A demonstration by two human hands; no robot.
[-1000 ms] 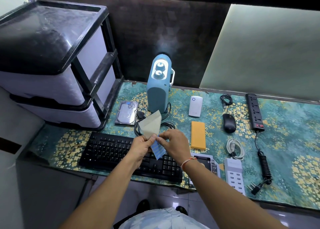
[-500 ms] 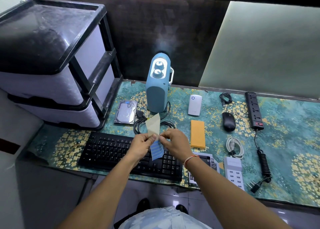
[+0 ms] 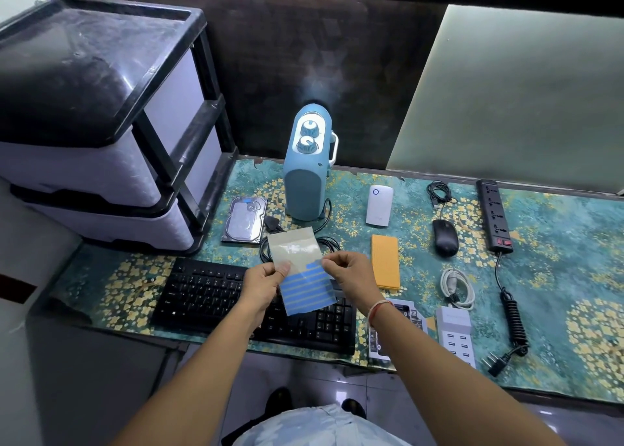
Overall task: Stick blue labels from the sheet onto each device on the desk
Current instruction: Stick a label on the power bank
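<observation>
A: Where is the label sheet [image 3: 305, 278] right now?

B: It is hanging in the air above the black keyboard [image 3: 256, 305] near the front edge of the table [image 3: 557, 277], held between both hands. Its upper half is showing bare, glossy backing; its lower half is carrying the blue label strips, which are running across the sheet from left to right.

A: What are the hands doing?

B: The left hand [image 3: 265, 285] is pinching the sheet's left edge, thumb on the front. The right hand [image 3: 349, 275] is pinching at the right end of the topmost blue strip, fingers [image 3: 332, 262] curled tight. Whether that strip's end is already lifting off the backing, I cannot tell.

A: So which way would the peel need to go?

B: Probably leftward along the strip's long axis, with the right hand doing the pulling while the left is steadying the sheet.

A: And the devices?

B: They are lying beyond and to the right: a hard drive [image 3: 244, 221] and blue appliance [image 3: 305, 165] toward the back, then a white plug-in unit [image 3: 380, 205], mouse [image 3: 445, 241], power strip [image 3: 494, 216] and a USB charging hub [image 3: 456, 332] at the front edge. The keyboard is the nearest, directly beneath both hands.
</observation>
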